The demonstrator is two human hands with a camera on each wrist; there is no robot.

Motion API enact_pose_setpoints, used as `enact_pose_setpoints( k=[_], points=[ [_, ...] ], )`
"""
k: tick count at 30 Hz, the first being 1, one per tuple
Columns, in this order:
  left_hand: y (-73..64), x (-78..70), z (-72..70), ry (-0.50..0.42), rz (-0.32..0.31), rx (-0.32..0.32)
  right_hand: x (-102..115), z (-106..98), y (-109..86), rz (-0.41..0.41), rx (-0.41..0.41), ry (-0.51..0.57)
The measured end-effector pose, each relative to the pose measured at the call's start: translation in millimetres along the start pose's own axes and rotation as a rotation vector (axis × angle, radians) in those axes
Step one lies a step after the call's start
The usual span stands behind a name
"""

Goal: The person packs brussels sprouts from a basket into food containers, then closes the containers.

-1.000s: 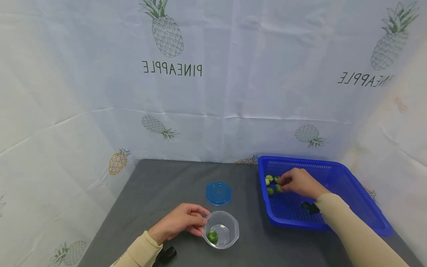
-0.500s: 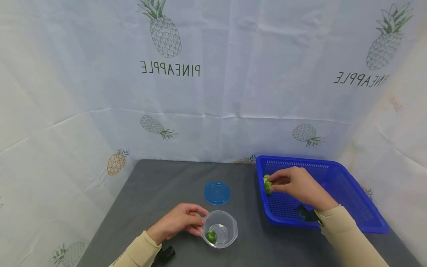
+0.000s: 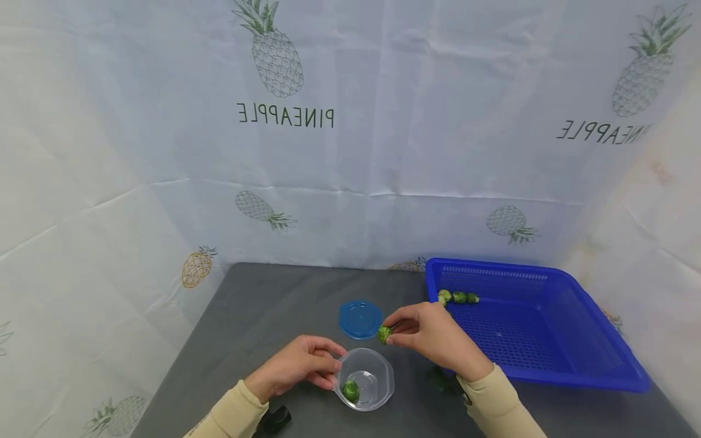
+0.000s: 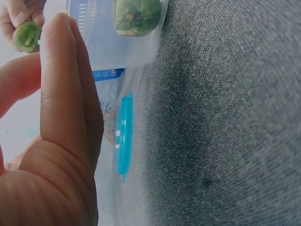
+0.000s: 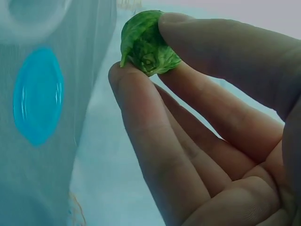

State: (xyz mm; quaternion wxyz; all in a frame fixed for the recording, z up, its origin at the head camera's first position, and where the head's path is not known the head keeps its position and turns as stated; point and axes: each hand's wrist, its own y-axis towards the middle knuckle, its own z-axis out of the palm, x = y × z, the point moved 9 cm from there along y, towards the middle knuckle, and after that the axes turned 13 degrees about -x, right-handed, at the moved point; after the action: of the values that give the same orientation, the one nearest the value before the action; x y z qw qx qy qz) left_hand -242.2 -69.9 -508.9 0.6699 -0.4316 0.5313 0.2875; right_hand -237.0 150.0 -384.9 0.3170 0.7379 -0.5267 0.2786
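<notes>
Above the gray table (image 3: 274, 307), near the right edge of the blue lid (image 3: 361, 319), pinching the green sprout (image 3: 384, 334) between thumb (image 5: 207, 42) and fingertips (image 5: 124, 77) with the right hand (image 3: 438, 334). Looks light and firm, probably waxy enough to slip, with outer leaves easily bruised. Best taken gently round the middle. At left, holding the clear tub (image 3: 382, 372) by its left rim with the left hand (image 3: 300, 365), with a second sprout (image 3: 350, 391) inside.

The tub (image 3: 372, 383) with one sprout (image 3: 351, 391) in it sits before the lid (image 3: 361, 319), left of the basket (image 3: 515, 331).
</notes>
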Motion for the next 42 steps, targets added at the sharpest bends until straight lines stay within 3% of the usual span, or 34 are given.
enact_pose_setpoints(
  k=[7, 16, 32, 42],
  points=[
    [0.0, 0.4, 2.3, 0.003, -0.010, 0.001, 1, 37, -9.6, -0.008, 0.036, 0.041],
    [1.1, 1.1, 2.2, -0.004, -0.008, 0.001, 1, 64, -13.3, -0.035, 0.050, 0.028],
    [0.7, 3.6, -0.4, -0.001, -0.019, -0.002, -1, 90, -13.9, -0.029, 0.111, -0.002],
    [0.0, 1.7, -1.0, -0.011, -0.020, -0.004, 2, 91, -11.1, -0.049, 0.114, -0.045]
  ],
)
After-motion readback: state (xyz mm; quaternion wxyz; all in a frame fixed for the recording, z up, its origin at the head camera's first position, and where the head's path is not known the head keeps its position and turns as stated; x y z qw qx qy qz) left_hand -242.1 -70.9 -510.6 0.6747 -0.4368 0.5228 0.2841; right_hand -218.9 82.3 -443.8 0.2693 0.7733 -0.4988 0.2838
